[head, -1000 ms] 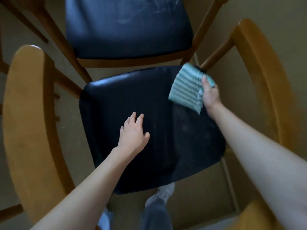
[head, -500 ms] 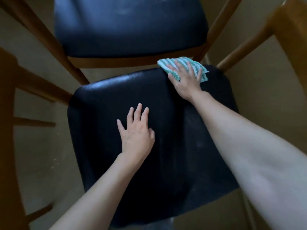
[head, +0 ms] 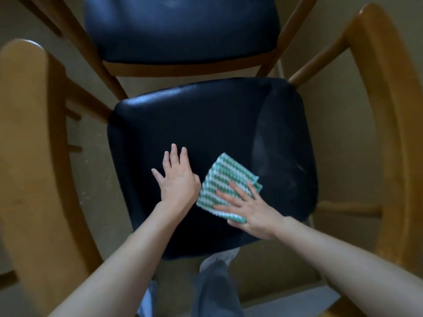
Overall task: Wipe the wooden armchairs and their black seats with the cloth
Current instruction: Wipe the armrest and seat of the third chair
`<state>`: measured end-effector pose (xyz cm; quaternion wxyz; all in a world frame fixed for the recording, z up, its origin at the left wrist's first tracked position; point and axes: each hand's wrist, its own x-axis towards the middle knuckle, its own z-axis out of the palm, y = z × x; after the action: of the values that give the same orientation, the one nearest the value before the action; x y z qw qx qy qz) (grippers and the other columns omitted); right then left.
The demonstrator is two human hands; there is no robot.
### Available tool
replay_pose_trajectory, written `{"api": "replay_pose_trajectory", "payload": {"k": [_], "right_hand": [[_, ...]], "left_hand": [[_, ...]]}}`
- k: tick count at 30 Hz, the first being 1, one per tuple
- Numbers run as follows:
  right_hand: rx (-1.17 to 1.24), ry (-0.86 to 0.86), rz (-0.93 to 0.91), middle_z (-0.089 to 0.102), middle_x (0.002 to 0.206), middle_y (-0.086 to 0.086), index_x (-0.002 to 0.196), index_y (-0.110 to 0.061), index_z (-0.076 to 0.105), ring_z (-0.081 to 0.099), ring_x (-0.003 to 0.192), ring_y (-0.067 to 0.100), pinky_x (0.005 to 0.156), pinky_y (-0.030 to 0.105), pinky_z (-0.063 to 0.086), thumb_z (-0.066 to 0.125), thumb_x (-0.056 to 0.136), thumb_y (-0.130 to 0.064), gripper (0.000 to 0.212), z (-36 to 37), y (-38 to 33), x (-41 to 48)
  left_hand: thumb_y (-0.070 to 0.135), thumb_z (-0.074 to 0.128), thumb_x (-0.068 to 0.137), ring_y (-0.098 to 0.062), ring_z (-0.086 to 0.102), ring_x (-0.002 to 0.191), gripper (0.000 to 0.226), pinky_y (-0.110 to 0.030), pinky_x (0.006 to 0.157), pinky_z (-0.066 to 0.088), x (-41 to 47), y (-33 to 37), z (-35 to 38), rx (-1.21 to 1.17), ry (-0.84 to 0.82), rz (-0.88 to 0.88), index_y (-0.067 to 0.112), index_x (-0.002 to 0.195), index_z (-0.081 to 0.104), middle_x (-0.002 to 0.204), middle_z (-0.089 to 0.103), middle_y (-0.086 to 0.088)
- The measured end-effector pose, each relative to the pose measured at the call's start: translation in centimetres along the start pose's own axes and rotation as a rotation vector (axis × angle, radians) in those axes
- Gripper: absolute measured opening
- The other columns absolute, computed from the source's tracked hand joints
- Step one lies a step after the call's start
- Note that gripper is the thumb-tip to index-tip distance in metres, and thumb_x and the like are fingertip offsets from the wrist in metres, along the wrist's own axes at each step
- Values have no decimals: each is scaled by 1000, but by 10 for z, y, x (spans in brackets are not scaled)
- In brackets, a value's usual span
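A black padded seat (head: 206, 124) of a wooden armchair fills the middle of the view. Its curved wooden armrests stand at the left (head: 29, 133) and the right (head: 384, 110). A green-and-white striped cloth (head: 224, 179) lies flat on the seat's near half. My right hand (head: 249, 209) presses on the cloth's near corner with straight, spread fingers. My left hand (head: 177, 179) rests flat on the seat just left of the cloth, fingers straight. A dusty grey smear shows on the seat's right side (head: 279, 152).
A second armchair with a black seat (head: 180, 28) and a wooden front rail (head: 183, 68) stands just beyond, facing this one. My trouser leg (head: 215, 291) and a shoe show below the seat's front edge. The floor is beige.
My right hand has dragged the cloth from the seat's far right corner toward me to the near middle. My left hand has stayed flat on the seat. The view has tilted.
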<state>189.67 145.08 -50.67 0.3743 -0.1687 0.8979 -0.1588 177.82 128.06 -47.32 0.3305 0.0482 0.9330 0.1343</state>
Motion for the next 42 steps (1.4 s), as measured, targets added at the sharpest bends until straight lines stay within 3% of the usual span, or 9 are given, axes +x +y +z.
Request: {"api": "replay_pose_trajectory", "payload": {"k": [13, 16, 20, 25, 29, 32, 34, 37, 42], "right_hand": [[-98, -409, 132, 31, 152, -8, 142, -25, 39, 9, 145, 13, 114, 47, -7, 25, 101, -45, 48, -4, 0, -92], [177, -254, 297, 49, 139, -1, 130, -26, 50, 34, 133, 17, 113, 41, 13, 28, 100, -45, 42, -21, 9, -102], [665, 52, 347, 64, 102, -3, 106, -29, 57, 60, 98, 20, 90, 39, 44, 35, 97, -49, 31, -56, 22, -97], [880, 300, 212, 66, 90, 3, 92, -30, 57, 63, 84, 24, 83, 54, 48, 40, 83, -69, 44, -100, 34, -97], [944, 452, 184, 63, 85, 4, 89, -27, 52, 62, 82, 32, 75, 58, 48, 44, 83, -63, 37, -134, 44, -91], [824, 575, 235, 65, 97, -1, 101, -27, 50, 64, 91, 20, 86, 48, 51, 44, 87, -55, 32, -157, 52, -91], [441, 720, 340, 63, 118, -2, 118, -25, 52, 55, 115, 17, 108, 35, 30, 45, 91, -46, 34, -163, 64, -97], [-47, 842, 477, 46, 142, 7, 135, -18, 47, 35, 137, 25, 112, 43, 11, 52, 88, -36, 51, -168, 87, -113], [-130, 714, 609, 14, 156, 6, 149, -19, 12, 10, 144, 22, 110, 47, 12, 50, 86, -46, 79, -158, 118, -137]], "left_hand": [[24, 42, 95, -24, 0, 146, 64, -51, 115, 11, -65, 40, 9, 23, -144, 112, 18, 150, 9, 159, -3, -3], [26, 42, 96, -23, 2, 146, 62, -48, 115, 11, -68, 47, 14, -2, -146, 115, 18, 150, 12, 159, 1, -2], [36, 48, 96, -18, 10, 145, 62, -36, 117, 13, -70, 61, 20, -192, -181, 215, 21, 149, 21, 157, 18, 3], [31, 67, 86, -14, 24, 140, 78, -31, 115, 23, -60, 95, 8, -552, -283, 298, 26, 148, 21, 152, 27, 1], [36, 72, 79, -19, 46, 119, 49, -32, 98, 38, -30, 128, -29, -343, -45, 435, 12, 119, 56, 128, 50, -2], [42, 66, 83, -19, 59, 83, 29, -33, 71, 44, -6, 150, -55, -217, 15, 482, 14, 87, 62, 86, 62, 2], [36, 61, 87, -21, 61, 80, 19, -33, 64, 42, 10, 157, -65, -255, 91, 423, 17, 85, 61, 82, 64, 2], [24, 55, 90, -33, 58, 90, 11, -34, 65, 36, 42, 165, -79, -259, 304, 377, 13, 93, 56, 91, 64, -10], [11, 46, 93, -37, 57, 97, 35, -38, 71, 35, 115, 198, -87, -188, 454, 425, 11, 128, 41, 108, 60, -17]]}}
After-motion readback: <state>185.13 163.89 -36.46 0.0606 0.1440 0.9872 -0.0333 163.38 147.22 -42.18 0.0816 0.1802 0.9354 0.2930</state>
